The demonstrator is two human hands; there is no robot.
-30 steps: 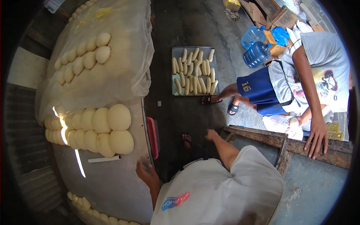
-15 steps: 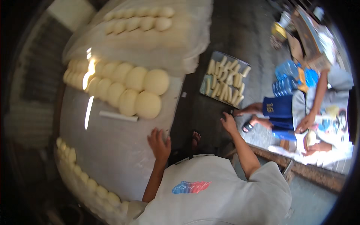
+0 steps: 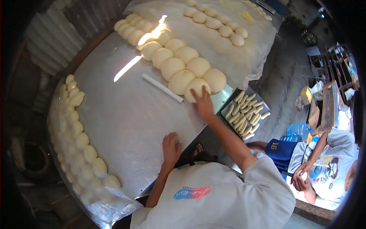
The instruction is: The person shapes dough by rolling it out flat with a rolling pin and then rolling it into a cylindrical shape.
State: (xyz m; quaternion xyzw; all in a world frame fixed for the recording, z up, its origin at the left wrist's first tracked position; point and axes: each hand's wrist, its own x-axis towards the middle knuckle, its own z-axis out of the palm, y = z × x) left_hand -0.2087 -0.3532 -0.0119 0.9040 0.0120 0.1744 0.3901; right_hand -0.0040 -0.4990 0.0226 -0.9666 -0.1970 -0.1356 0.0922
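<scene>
Round pale dough balls (image 3: 181, 81) lie in a double row across the metal worktable (image 3: 126, 126). My right hand (image 3: 203, 103) reaches out over the nearest dough ball (image 3: 197, 91), its fingers spread and touching the top. My left hand (image 3: 172, 149) hovers at the table's near edge, fingers apart, holding nothing. A white rolling stick (image 3: 162, 88) rests on the table beside the row. Beyond the right hand, a tray (image 3: 225, 119) with several finger-shaped dough pieces (image 3: 246, 112) sits low beside the table.
More dough balls lie under clear plastic (image 3: 87, 179) along the left edge and on a plastic sheet (image 3: 259, 57) at the back. At right, a co-worker (image 3: 324, 168) holds a small pale piece. Blue water bottles (image 3: 299, 130) and a wooden crate (image 3: 328, 107) stand behind.
My view has swung toward the table. My right hand has moved from beside the tray onto the nearest dough ball. My left hand stays near the table edge.
</scene>
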